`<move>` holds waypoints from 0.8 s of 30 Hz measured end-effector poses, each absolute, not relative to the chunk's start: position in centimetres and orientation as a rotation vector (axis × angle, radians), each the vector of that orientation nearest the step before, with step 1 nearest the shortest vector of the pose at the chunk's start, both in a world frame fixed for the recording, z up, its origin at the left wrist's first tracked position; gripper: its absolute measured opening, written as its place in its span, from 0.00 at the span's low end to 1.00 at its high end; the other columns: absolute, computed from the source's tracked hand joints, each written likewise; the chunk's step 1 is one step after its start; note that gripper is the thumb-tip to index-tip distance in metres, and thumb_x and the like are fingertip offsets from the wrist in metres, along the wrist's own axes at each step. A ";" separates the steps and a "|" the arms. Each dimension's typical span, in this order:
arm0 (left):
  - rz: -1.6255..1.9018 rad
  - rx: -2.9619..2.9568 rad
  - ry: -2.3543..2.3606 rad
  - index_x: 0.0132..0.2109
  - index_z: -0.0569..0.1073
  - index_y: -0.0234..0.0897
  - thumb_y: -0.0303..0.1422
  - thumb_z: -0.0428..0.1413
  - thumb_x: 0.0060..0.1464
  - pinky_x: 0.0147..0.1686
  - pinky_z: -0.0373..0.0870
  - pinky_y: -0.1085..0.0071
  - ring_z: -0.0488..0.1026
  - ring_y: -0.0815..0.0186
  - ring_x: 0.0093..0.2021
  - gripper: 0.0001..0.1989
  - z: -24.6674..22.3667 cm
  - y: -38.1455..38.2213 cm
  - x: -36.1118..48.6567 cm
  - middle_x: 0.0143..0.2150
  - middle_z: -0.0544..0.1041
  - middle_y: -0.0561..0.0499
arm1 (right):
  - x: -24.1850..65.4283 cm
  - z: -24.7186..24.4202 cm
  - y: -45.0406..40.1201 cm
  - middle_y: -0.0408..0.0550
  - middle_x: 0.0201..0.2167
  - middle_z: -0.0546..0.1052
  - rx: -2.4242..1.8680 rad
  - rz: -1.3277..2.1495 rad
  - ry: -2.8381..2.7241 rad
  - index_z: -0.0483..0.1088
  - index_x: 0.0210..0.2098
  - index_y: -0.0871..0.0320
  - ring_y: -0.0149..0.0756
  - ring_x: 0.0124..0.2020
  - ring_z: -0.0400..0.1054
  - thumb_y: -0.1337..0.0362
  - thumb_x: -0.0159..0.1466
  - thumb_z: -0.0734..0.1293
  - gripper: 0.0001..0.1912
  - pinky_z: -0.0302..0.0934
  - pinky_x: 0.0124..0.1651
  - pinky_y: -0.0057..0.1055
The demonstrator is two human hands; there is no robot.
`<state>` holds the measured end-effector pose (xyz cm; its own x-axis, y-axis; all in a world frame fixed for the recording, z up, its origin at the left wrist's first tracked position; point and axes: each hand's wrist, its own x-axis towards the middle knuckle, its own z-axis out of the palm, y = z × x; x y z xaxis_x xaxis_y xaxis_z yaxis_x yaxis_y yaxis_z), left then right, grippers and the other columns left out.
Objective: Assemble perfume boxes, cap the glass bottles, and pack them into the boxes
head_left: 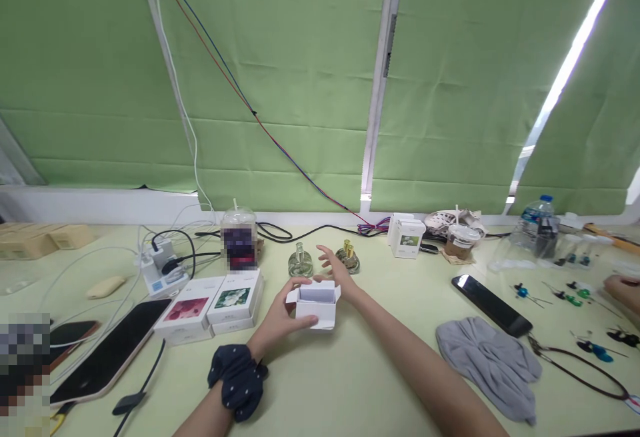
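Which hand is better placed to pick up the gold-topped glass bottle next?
Right, most likely. The right hand is open, looks empty, and reaches out close to the gold-topped glass bottle. The left hand is farther off and holding the open white box.

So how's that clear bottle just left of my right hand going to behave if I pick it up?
The clear bottle looks like glass, so it's probably stiff and breakable. Its smooth, shiny surface may feel slippery. The wide, low body under a narrow neck suggests it won't tip easily.
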<state>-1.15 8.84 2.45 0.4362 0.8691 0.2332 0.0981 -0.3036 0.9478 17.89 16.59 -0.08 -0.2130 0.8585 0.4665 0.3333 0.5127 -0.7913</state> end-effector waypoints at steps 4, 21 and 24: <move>1.015 1.702 0.756 0.50 0.64 0.42 0.39 0.67 0.40 0.43 0.72 0.62 0.74 0.57 0.46 0.30 2.0 9.1 -0.9 0.55 0.69 0.43 | 15.5 -0.5 17.9 0.51 0.50 0.68 -1.125 0.336 -2.016 0.52 0.65 0.49 0.44 0.51 0.63 0.68 0.56 0.70 0.40 0.60 0.51 0.36; 0.881 1.567 0.467 0.54 0.61 0.44 0.53 0.69 0.23 0.46 0.66 0.63 0.71 0.52 0.49 0.49 2.4 9.6 -1.8 0.50 0.69 0.45 | 13.7 -2.2 18.3 0.49 0.45 0.68 -1.194 -0.021 -2.071 0.60 0.58 0.55 0.41 0.47 0.63 0.67 0.61 0.67 0.26 0.54 0.51 0.36; 0.889 1.599 0.525 0.54 0.61 0.44 0.44 0.72 0.23 0.48 0.65 0.63 0.70 0.53 0.51 0.48 2.5 9.5 -1.8 0.51 0.69 0.46 | 14.0 -2.4 18.5 0.51 0.47 0.70 -1.108 -0.005 -2.100 0.61 0.55 0.57 0.44 0.47 0.63 0.64 0.59 0.69 0.26 0.54 0.50 0.38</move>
<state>-1.83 9.52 2.50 0.6098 0.7487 0.2599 -0.1341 -0.2258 0.9649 14.03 18.46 -2.37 -0.3453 0.7084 0.6156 0.7112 0.6255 -0.3209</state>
